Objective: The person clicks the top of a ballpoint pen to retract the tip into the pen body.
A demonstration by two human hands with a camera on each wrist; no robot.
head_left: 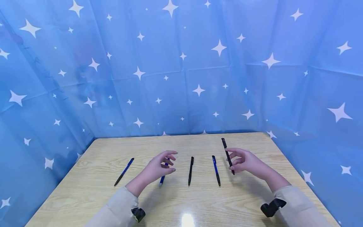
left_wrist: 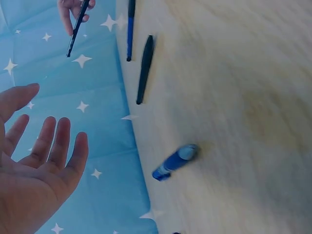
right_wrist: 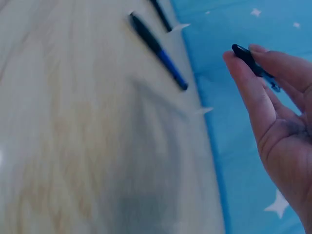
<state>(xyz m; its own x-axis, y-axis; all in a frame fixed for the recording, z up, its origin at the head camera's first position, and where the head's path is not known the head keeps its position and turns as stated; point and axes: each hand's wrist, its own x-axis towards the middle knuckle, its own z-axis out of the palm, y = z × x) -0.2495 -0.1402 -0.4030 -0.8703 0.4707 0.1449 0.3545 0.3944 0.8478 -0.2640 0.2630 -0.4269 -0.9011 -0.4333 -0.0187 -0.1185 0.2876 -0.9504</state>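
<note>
My right hand (head_left: 244, 160) pinches a black pen (head_left: 227, 154) between thumb and fingers, above the right part of the table. In the right wrist view that black pen (right_wrist: 247, 58) points partly toward the camera. My left hand (head_left: 159, 167) is raised with relaxed, spread fingers and holds nothing. Below it on the table lies a blue pen (head_left: 162, 180), partly hidden by the hand in the head view. Between the hands lie a black pen (head_left: 191, 171) and a blue pen with a dark grip (head_left: 216, 171). Another blue and black pen (head_left: 124, 171) lies slanted at the left.
The light wooden table (head_left: 93, 189) ends at a blue curtain (head_left: 181, 94) with white stars behind it and at both sides. Dark wrist cameras sit on both sleeves (head_left: 119, 205). A bright reflection shows near the front of the tabletop.
</note>
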